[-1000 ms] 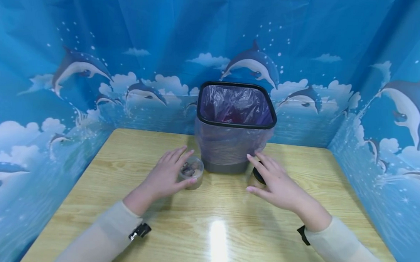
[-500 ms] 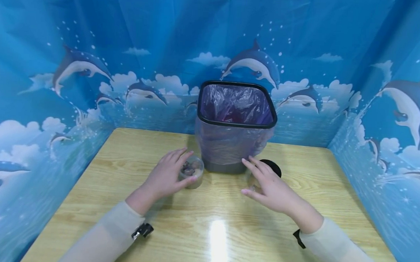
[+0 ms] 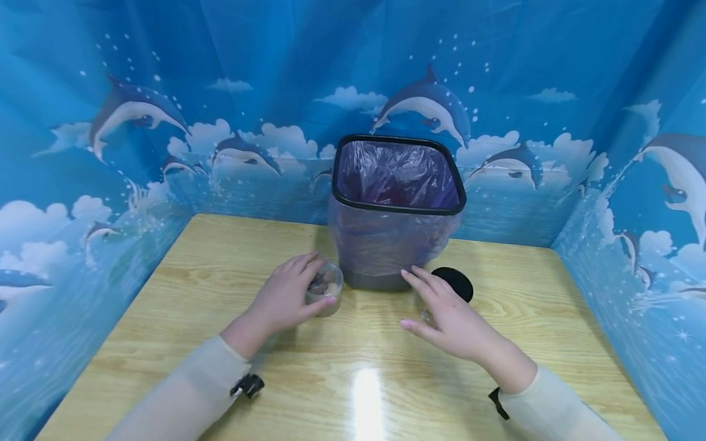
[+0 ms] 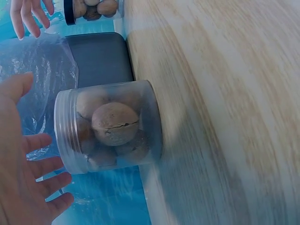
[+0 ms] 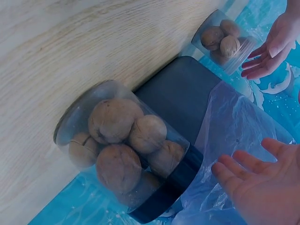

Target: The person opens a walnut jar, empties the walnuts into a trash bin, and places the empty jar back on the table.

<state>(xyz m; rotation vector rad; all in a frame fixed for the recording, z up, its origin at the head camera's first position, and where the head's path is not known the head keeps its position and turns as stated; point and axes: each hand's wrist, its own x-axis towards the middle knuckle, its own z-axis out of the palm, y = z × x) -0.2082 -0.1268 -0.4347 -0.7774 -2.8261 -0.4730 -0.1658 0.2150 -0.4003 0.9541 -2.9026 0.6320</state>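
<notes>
Where a lined bin (image 3: 374, 282) stands, jars (image 5: 125, 152) flank it.

Both cream sleeves (image 3: 186, 395) carry black wrist fittings (image 3: 252, 385).

The table (image 3: 181, 292) before me bears the bin (image 3: 387, 247) between left jar (image 4: 152, 112) and right jar (image 5: 82, 117), walnuts (image 5: 118, 168) in both.

R hand (image 3: 456, 318) moved left, blk lid (image 3: 458, 282) now more visible; L hand (image 3: 286, 294) edged slightly right
</notes>
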